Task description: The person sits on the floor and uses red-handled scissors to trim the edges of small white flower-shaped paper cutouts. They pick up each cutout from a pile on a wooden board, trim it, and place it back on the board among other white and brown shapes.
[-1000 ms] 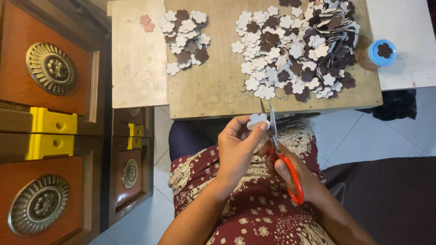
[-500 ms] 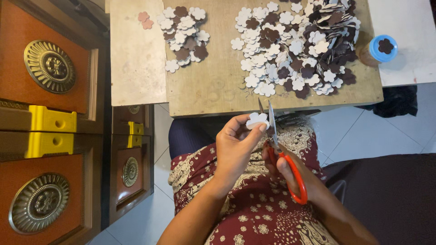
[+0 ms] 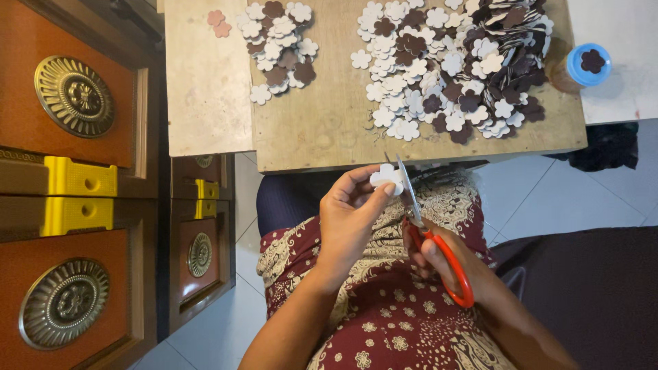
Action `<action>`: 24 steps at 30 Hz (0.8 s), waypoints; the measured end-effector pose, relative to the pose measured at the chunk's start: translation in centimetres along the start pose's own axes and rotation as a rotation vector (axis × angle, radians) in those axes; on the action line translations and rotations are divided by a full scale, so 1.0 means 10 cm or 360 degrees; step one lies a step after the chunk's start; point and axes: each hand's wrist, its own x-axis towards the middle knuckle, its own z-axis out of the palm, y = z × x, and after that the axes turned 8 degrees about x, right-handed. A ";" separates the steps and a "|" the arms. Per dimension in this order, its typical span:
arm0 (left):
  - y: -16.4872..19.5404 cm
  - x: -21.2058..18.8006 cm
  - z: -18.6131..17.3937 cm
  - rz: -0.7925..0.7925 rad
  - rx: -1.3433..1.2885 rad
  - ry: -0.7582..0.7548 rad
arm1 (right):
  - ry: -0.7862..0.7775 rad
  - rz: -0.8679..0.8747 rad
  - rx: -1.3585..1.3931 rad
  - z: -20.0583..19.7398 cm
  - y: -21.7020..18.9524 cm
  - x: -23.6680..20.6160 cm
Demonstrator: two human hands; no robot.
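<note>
- While the left edge cuts them off, two orange-brown cabinet fronts [image 3: 65,96] show round brass medallions, with yellow plastic blocks [image 3: 81,179] between them.
- On the wooden worktop [image 3: 322,123], a small heap of white and brown flower cut-outs [image 3: 277,44] lies left; two pink ones sit beside it.
- Left hand [image 3: 349,219]: its grip pinches a white flower piece [image 3: 385,178] over the lap, just below the worktop's edge.
- Red-handled scissors [image 3: 439,247] stand blades up, touching that piece; the right hand [image 3: 445,264] is clenched through the loops, its fingers partly hidden.
- A large cut-out pile [image 3: 452,62] is cropped at the top.
- Far right, a blue-lidded jar [image 3: 586,65] carries a brown flower; its body is hard to make out.
</note>
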 end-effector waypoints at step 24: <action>0.09 -0.11 0.07 0.0062 0.0236 0.0045 | -0.0053 0.0022 0.0033 0.09 -0.14 0.01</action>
